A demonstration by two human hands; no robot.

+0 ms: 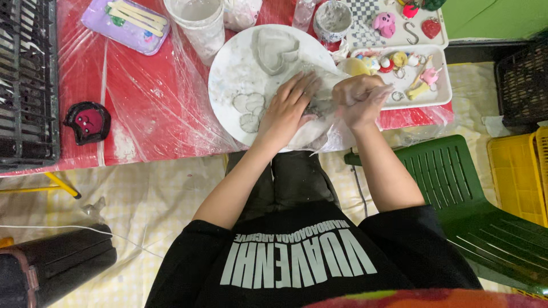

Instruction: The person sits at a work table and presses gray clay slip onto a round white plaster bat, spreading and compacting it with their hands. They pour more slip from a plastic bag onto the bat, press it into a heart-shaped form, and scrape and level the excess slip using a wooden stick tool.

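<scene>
Left hand (287, 110) flat on round, clay-smeared white plate (228, 85)

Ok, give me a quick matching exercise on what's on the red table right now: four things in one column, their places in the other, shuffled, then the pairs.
Things:
1. heart-shaped clay piece
2. left hand
3. purple tray with wooden sticks
4. dark red helmet-shaped piece

Places:
A. near the table's left front edge, apart from the plate
B. far left corner of the table
C. flat on the white round plate, near side
D. on the plate's far side

Pairs: 1-D, 2-C, 3-B, 4-A
</scene>
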